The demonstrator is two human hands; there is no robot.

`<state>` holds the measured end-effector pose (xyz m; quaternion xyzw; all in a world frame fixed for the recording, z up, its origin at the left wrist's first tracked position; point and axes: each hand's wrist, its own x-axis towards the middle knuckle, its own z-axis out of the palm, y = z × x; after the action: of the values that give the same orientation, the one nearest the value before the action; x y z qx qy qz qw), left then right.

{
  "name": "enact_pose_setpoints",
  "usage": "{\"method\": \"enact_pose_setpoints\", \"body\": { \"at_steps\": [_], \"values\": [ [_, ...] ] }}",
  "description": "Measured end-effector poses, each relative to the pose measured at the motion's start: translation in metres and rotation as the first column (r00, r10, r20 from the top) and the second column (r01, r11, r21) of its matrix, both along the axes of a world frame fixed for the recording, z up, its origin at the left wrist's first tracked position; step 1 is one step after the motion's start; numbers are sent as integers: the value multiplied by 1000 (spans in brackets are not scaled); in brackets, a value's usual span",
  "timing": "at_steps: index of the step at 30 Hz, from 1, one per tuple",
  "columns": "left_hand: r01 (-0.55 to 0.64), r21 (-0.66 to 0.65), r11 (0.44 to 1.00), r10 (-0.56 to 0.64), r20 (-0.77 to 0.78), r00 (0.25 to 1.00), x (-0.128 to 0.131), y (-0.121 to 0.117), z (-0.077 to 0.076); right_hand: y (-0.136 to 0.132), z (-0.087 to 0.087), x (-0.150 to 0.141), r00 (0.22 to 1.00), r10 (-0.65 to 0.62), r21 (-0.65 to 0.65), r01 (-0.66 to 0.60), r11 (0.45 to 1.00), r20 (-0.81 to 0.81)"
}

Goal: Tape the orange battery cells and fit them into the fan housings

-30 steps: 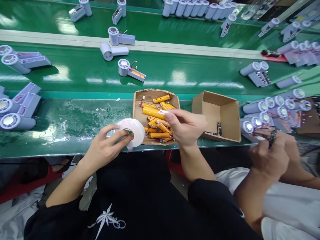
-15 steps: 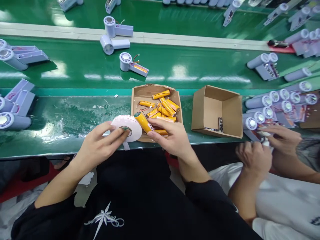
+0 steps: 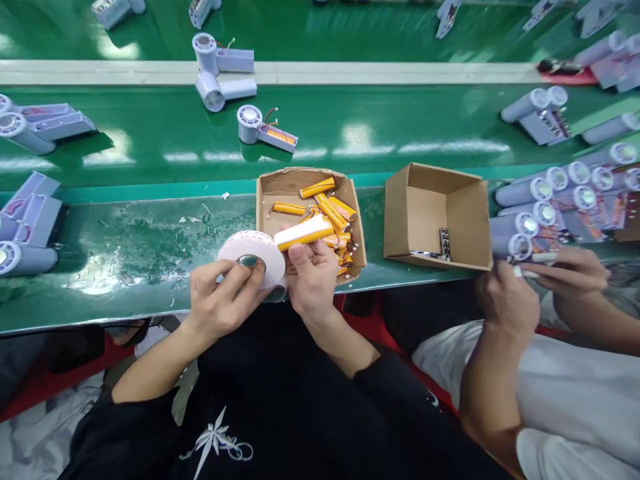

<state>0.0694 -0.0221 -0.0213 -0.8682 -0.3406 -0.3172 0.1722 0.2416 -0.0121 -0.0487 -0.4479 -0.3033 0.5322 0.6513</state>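
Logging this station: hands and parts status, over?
Left hand gripping white roll. Right hand holding orange cylinder, white strip along it. Open carton, more cylinders inside, just beyond.

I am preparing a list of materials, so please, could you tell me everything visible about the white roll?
The white roll is a broad, flat ring, apparently of tape, with faint pinkish marks along its upper edge and a dark, greenish centre. One flat face is turned toward the camera. It is at the table's near edge, overlapping in view the near left corner of a cardboard box. The left hand holds it, fingers at the centre.
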Motion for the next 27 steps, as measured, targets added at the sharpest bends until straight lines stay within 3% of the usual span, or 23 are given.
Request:
{"method": "enact_pose_setpoints", "body": {
  "at_steps": [3,4,6,8,10,11,13,16,19,23,25,27],
  "values": [
    [139,-65,988,-139,7,990,3,-25,1,8,11,22,983,141,23,-145,989,116],
    [238,-101,966,-239,3,971,-2,-34,1,14,17,39,979,117,77,-131,988,165],
    [361,-170,917,-364,15,931,-21,-44,-5,25,28,78,969,-92,244,34,969,230],
    [235,-239,942,-245,-12,970,-52,-37,-18,33,32,111,921,-322,383,222,897,219],
    [24,-318,948,-53,-82,995,-88,-14,-32,34,27,127,910,-370,388,277,879,188],
    [-24,-362,932,-18,-112,994,-105,0,-38,32,21,129,927,-329,349,253,902,178],
    [-8,-433,901,-45,-114,992,-132,26,-43,25,6,125,970,-188,247,146,958,154],
    [19,-407,913,-38,-39,999,-140,61,-37,10,-13,115,994,8,154,-25,988,110],
    [-52,-369,928,39,-42,998,-111,120,-20,4,-21,112,991,107,162,-120,979,86],
    [-299,-377,877,258,-155,953,-47,249,-1,7,-21,115,954,255,102,-273,957,160],
    [-431,-406,806,389,-185,902,-19,315,2,10,-19,117,917,328,90,-355,931,226],
    [-516,-510,688,497,-186,847,1,365,-1,11,-14,118,881,337,100,-389,916,332]
  ]
}}
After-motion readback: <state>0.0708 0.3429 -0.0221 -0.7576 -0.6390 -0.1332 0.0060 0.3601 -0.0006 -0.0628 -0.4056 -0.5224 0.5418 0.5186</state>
